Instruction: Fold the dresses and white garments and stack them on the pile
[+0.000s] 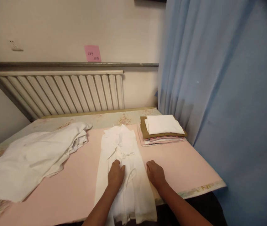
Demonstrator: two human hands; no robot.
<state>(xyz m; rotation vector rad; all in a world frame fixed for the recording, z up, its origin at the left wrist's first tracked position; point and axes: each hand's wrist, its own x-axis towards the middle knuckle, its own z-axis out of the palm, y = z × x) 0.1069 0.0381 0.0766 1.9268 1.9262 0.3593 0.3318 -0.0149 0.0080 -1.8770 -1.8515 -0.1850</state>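
A long white garment with thin cloth ties (135, 194) lies lengthwise in front of me, folded narrow, its near end hanging over the bed's front edge. On its middle, close to the ties, rests my left hand (116, 174), closed with the fingers curled into the cloth. My right hand (156, 173) is closed too, at the garment's right edge; its fingertips are turned down and partly hidden, and they appear to pinch that edge. The far end of the garment is ragged and slightly rumpled.
A loose white cloth (37, 153) lies heaped on the left. Folded fabrics, with a white piece (164, 124) on top, are stacked at the back right. Pink sheet (77, 182) covers the bed. A blue curtain (237, 94) hangs at right; a radiator (65, 92) stands behind.
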